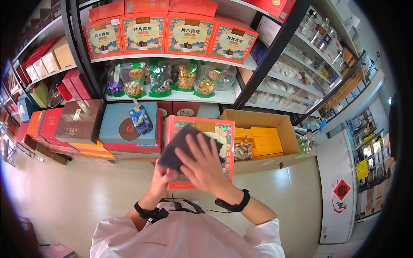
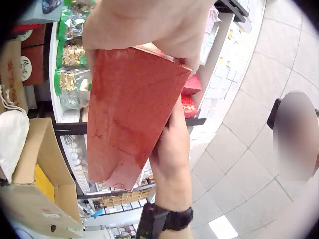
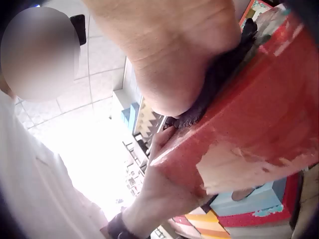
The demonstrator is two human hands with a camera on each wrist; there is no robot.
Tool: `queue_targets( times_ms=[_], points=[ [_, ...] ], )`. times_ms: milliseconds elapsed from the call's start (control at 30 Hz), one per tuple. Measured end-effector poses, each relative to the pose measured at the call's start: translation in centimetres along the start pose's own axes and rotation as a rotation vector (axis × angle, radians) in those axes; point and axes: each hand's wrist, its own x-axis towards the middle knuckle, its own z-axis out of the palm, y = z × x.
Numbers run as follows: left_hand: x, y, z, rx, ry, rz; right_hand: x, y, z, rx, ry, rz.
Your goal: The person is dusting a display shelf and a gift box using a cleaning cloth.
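A red patterned box [image 1: 230, 172] is held up in front of the shelves, its plain red side [image 2: 129, 104] facing the left wrist view. The left hand [image 1: 160, 179] grips the box's lower left corner, its fingers partly hidden beneath. Across the upper face lies a dark cloth [image 1: 174, 152], bunched along the box's edge in the right wrist view [image 3: 219, 82]. Flat on the cloth, with fingers spread, the right hand [image 1: 204, 165] presses it against the box.
Four similar red boxes [image 1: 189, 36] stand on the upper shelf, above bags of wrapped sweets [image 1: 186, 77]. An open carton [image 1: 269, 163] with yellow boxes is at the right. Left of the held box, a blue box [image 1: 112, 122] carries a blue patterned pouch [image 1: 141, 120].
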Motion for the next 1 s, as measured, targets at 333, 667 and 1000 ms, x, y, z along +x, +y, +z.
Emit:
queue_targets(
  times_ms=[333, 667, 1000],
  points=[
    [-1.4, 0.8, -0.7, 0.05, -0.084, 0.056, -0.9, 3.8, -3.5, -0.13, 0.131, 0.158],
    [-1.2, 0.8, -2.2, -0.113, -0.014, 0.138, -2.4, -1.8, -1.9, 0.064, -0.078, -0.254],
    [-1.5, 0.5, -4.1, 0.021, -0.065, 0.063, -2.5, 2.5, -5.4, -0.095, 0.073, 0.052]
  ],
)
